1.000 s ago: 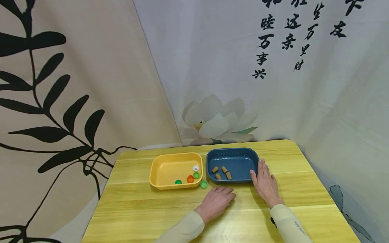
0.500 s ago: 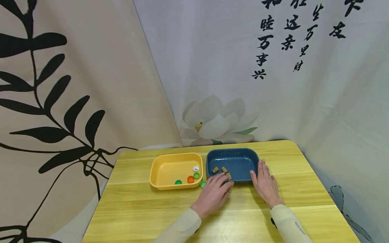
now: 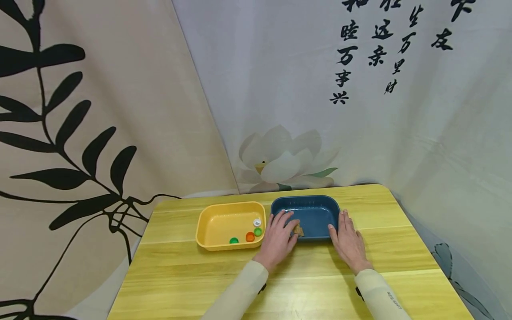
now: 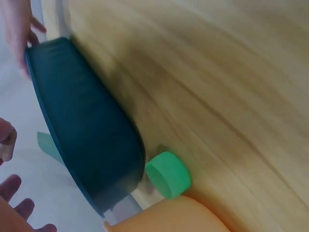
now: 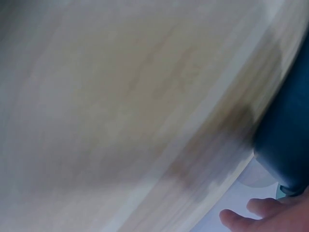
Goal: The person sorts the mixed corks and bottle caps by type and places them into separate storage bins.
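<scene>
My left hand [image 3: 276,242] reaches over the near left part of the blue tray [image 3: 326,218]. A small tan cork [image 4: 8,146] shows against a fingertip in the left wrist view and looks pinched, its other side cut off by the frame edge. Corks [image 3: 300,231] lie in the tray beside that hand, which hides several others. My right hand [image 3: 350,242] rests along the tray's right end with straight fingers, thumb near the rim. The right wrist view has its fingers [image 5: 263,212] beside the tray's wall.
Left of the blue tray stands a yellow tray [image 3: 212,222] holding bottle caps: orange [image 3: 250,236], white [image 3: 257,222] and green [image 3: 258,231]. A loose green cap [image 4: 169,175] lies on the wooden table [image 3: 168,275] by both trays. A printed curtain [image 3: 360,146] hangs behind.
From in front of the blue tray, my left hand has moved forward over its near left part, covering several corks and the loose green cap in the head view. The right hand stays put.
</scene>
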Demonstrator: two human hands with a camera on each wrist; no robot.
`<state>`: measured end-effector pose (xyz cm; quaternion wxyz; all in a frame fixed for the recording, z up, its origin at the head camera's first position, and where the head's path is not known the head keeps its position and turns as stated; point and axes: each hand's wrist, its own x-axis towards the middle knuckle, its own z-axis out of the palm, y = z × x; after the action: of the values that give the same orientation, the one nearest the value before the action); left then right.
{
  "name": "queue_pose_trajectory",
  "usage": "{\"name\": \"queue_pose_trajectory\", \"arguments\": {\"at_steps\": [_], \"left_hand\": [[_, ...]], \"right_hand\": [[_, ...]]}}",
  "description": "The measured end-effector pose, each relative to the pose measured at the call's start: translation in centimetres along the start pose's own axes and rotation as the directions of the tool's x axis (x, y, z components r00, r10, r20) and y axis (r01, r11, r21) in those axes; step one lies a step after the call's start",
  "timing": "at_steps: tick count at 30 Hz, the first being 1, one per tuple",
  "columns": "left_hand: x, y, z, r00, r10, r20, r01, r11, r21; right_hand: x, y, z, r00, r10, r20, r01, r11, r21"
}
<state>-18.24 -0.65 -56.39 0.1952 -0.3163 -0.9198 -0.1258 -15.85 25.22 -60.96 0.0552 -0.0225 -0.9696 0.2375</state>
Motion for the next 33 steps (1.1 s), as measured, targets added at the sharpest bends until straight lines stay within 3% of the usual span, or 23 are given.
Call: {"name": "queue_pose_trajectory", "arguments": {"at_steps": [5, 12, 17, 25, 33], "left_hand": [[1.4, -0.4, 0.4, 0.999, -0.040, 0.002, 0.040, 0.999, -0.033], [3.2, -0.2, 1.1, 0.988, -0.091, 0.126, 0.090, 0.996, 0.014], [4.1, 0.3, 2.3, 0.976, -0.138, 0.170, 0.144, 0.989, -0.022], [4.6, 1.0, 3.9, 0.946, -0.231, 0.228, 0.245, 0.969, -0.034], [4.5, 1.0, 4.5, 0.914, -0.269, 0.303, 0.289, 0.957, -0.022]], "right_hand": [[0.1, 0.0, 0.0, 1.000, -0.001, -0.005, 0.000, 1.000, -0.009], [0.1, 0.0, 0.0, 1.000, 0.005, 0.004, -0.005, 1.000, -0.009], [0.1, 0.1, 0.1, 1.000, 0.008, 0.007, -0.008, 1.000, -0.008], [0.1, 0.3, 0.2, 1.000, 0.008, 0.006, -0.008, 1.000, -0.002], [0.1, 0.2, 0.1, 1.000, 0.010, 0.013, -0.010, 1.000, 0.000]]}}
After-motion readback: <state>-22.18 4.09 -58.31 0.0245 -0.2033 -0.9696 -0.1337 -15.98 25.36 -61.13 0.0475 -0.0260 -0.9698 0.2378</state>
